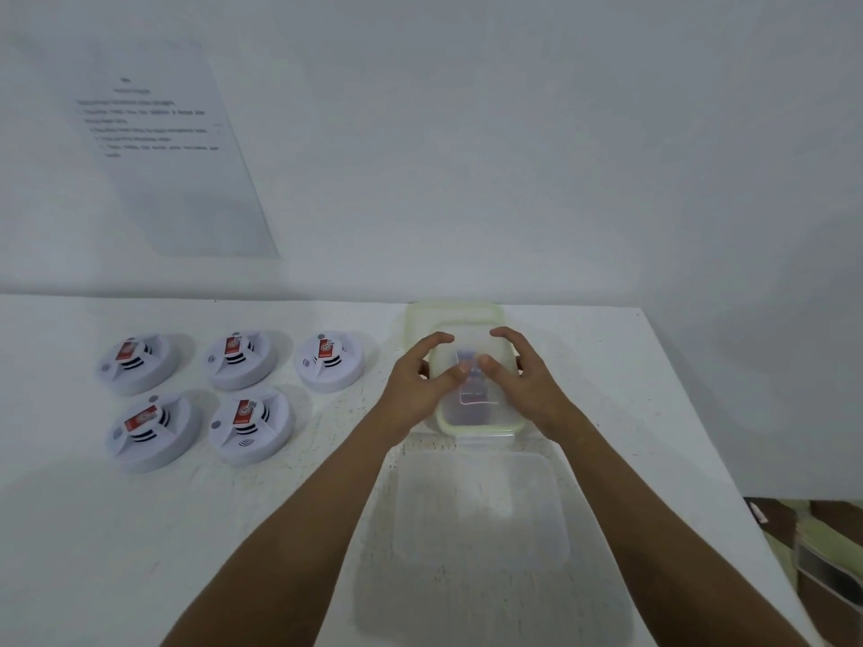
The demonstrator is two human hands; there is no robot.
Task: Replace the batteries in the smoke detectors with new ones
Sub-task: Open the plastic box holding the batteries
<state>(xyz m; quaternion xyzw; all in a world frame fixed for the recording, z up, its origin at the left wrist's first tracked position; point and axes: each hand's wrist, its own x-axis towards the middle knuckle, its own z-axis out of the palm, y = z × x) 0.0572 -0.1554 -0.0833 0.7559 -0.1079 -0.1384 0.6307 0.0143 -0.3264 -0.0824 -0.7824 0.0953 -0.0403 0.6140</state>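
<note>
Several white round smoke detectors point(243, 361) with red labels lie in two rows on the left of the white table. At the centre stands a small clear container with a pale green-rimmed lid point(476, 429); dark items show dimly inside. My left hand point(422, 382) grips its left side with the thumb on the lid. My right hand point(518, 380) grips its right side, thumb also on the lid. A second green-rimmed lid or box point(455, 312) lies just behind it.
A large clear plastic box point(476, 506) sits directly in front of the small container, near me. A printed sheet point(163, 142) hangs on the wall at the left. The table's right edge point(691, 413) drops to a floor with shelving.
</note>
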